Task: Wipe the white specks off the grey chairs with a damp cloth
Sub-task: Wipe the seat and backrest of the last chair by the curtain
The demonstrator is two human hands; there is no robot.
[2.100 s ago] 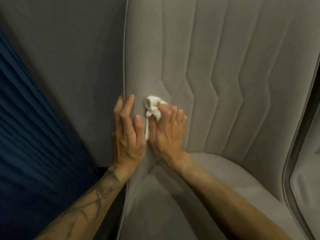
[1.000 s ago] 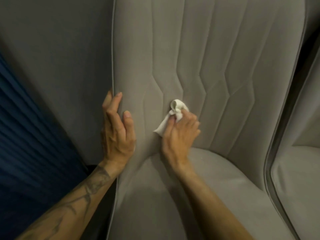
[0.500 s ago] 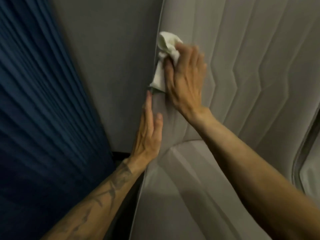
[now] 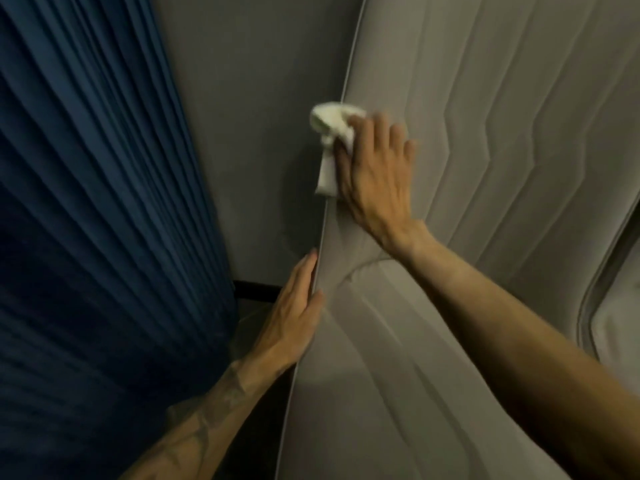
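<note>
- Right hand (image 4: 374, 171) bunches the white cloth (image 4: 330, 140) against the grey chair's piped edge (image 4: 332, 202), which runs lengthwise past the fingertips.
- Left hand (image 4: 291, 320), fingers flat, braces that edge below, holding nothing.

**Colours & patterns: grey, navy, white**

The grey chair (image 4: 485, 168) is showing a pale warm-grey fabric w/ stitched channel lines running down the backrest, each kinking into a zigzag approx halfway; a thin lighter grey piping is running along its edge. The cloth (image 4: 329, 140) is looking off-white, plain, no print. The wall (image 4: 249, 133) behind is showing flat mid-grey, no pattern. The curtain (image 4: 86, 202) is showing deep navy blue, w/ narrow vertical pleats fanning out as lighter & darker stripes. A second chair (image 4: 616, 327) at the right edge is looking lighter grey. The left forearm (image 4: 207, 420) is carrying a dark, blurred tattoo; design unclear.
</note>
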